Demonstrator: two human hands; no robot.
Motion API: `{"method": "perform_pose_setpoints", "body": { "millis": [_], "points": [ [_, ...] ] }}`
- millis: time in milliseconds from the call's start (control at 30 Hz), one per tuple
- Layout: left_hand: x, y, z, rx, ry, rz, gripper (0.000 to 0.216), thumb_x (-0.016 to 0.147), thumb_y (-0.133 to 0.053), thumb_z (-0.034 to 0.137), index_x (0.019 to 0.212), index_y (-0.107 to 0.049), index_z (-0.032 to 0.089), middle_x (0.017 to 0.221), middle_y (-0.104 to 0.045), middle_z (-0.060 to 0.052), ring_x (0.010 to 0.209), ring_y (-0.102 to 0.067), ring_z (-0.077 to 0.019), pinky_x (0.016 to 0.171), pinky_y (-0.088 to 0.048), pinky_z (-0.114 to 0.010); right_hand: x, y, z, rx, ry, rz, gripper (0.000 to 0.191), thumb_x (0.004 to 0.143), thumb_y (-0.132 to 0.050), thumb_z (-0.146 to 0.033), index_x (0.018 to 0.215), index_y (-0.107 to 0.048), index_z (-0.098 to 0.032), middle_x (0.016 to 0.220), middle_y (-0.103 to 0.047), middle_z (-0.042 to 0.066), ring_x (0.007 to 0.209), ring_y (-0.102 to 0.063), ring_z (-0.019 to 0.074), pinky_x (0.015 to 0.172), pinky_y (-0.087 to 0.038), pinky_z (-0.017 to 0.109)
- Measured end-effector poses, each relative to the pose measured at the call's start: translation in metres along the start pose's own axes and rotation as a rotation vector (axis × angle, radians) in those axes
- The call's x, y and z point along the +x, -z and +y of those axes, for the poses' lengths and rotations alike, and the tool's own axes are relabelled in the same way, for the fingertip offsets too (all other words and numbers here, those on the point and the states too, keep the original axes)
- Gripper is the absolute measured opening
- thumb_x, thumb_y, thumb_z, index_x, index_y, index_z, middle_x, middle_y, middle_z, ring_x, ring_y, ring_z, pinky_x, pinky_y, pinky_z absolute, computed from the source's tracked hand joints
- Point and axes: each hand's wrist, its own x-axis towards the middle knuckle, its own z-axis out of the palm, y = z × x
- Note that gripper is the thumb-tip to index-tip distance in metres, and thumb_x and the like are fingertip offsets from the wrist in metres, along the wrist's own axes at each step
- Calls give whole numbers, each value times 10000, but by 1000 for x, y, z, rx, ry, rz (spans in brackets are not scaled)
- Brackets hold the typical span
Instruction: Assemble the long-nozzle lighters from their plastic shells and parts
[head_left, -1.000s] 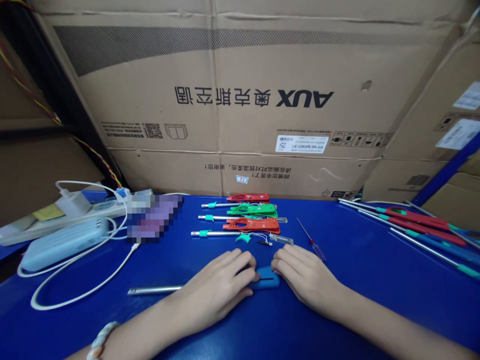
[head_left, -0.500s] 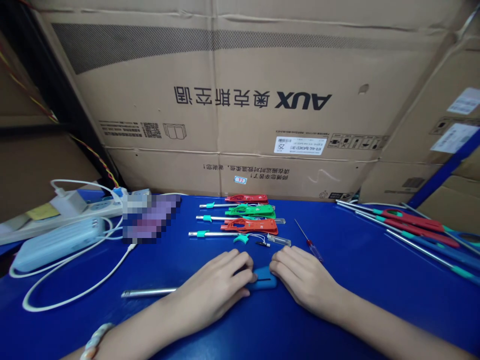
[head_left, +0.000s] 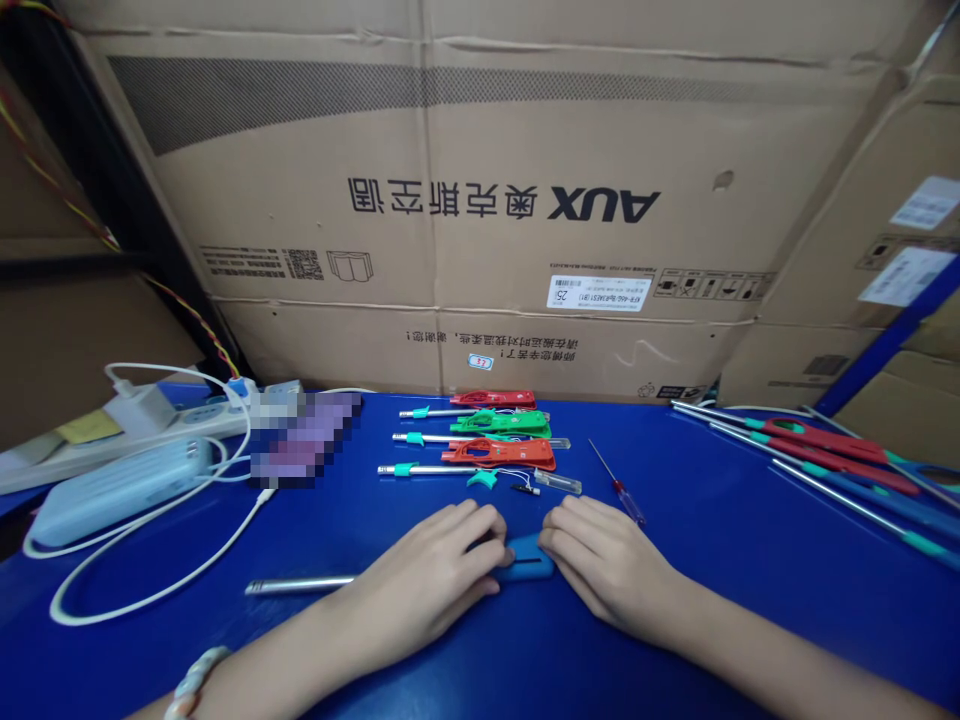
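Observation:
My left hand [head_left: 442, 565] is curled around the blue body of a long-necked lighter [head_left: 527, 560], pressing on it with the fingertips. The lighter's silver metal tube [head_left: 300, 585] sticks out leftward past my left wrist. My right hand [head_left: 607, 550] is closed at the right end of the blue body, its fingertips hidden against it. Behind my hands lie parted lighters in rows: an orange shell [head_left: 506, 455], a green shell [head_left: 510, 424] and a red shell [head_left: 499, 399]. Metal tubes and a clear tank [head_left: 557, 482] lie beside them.
A small screwdriver [head_left: 619, 486] lies beyond my right hand. Several red and blue long-necked lighters [head_left: 847, 450] are at the right. To the left are a light blue power bank [head_left: 124, 490], white cables, a power strip [head_left: 45, 462] and a blurred-out phone. A cardboard wall [head_left: 480, 120] stands behind.
Both hands keep nearly the same hold on the blue lighter. The view has shifted very slightly; nothing else has visibly moved.

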Motion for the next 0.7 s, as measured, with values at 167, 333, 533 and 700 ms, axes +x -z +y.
{"method": "perform_pose_setpoints", "body": {
  "millis": [167,333,533,700],
  "points": [
    [0,-1,-1,-7,6,-20,124,944,-451,146,1027,-539,175,1007,-536,-62,873,-499,-195,785,-466,-300,-1,5,-2,57,18,-49,209,875,-396,-66,860,-593,-137,788,-589,83,691,-463,189,622,-403,311],
    [0,0,-3,-26,-3,3,136,963,-421,163,1028,-540,176,1001,-539,-62,866,-495,-188,779,-463,-295,-5,4,-1,65,16,-80,183,859,-410,-76,834,-578,-145,803,-577,83,694,-447,185,622,-395,319],
    [-1,-2,-6,-41,11,-11,128,949,-444,140,1035,-530,180,1025,-524,-58,891,-488,-192,799,-449,-306,-1,7,-2,129,-10,-64,203,875,-388,-73,821,-569,-148,793,-575,80,682,-431,178,619,-395,308],
    [-1,-1,-6,-58,29,-41,133,929,-483,119,1039,-520,185,1041,-511,-51,903,-482,-192,805,-440,-299,2,11,-1,273,-85,-104,199,876,-391,-72,834,-566,-156,792,-560,69,689,-458,169,640,-415,296]
  ]
}}
